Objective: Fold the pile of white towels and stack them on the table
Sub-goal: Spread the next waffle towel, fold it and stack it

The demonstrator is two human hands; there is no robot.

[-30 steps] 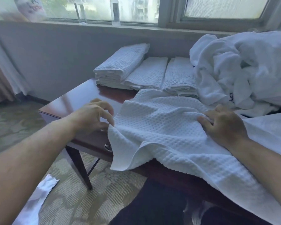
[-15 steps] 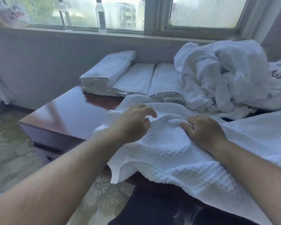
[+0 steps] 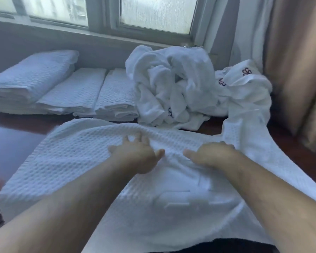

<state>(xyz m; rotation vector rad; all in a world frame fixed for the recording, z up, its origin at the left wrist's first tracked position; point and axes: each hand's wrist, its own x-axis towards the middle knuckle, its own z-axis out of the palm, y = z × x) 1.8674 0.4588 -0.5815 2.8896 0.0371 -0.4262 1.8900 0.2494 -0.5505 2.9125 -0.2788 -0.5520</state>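
Towels dominate our view of the dark, glossy wooden table [image 3: 16,136]. At the far left edge, against the grey wall, we see the folded towels [image 3: 62,88]: flat rectangular stacks laid side by side, the leftmost thicker than the other two, all with a raised waffle weave. Just right of them, touching the nearest stack, rises the unfolded pile [image 3: 173,84], a crumpled mound of smoother white cloth bearing small dark red embroidered marks. Behind it are a frosted window [image 3: 157,13] and, at far right, a tan curtain [image 3: 295,61].

Spread across the near half of the table lies the waffle-weave towel [image 3: 71,157]; its front edge hangs over the table's edge toward us, and its right end rises in a twisted band toward the pile. Our left hand [image 3: 137,157] rests on its middle, fingers spread and fairly straight. Our right hand [image 3: 212,156] lies just beside it, thumb out; its fingers bend down into the cloth, but motion blur keeps us from telling whether they pinch it.
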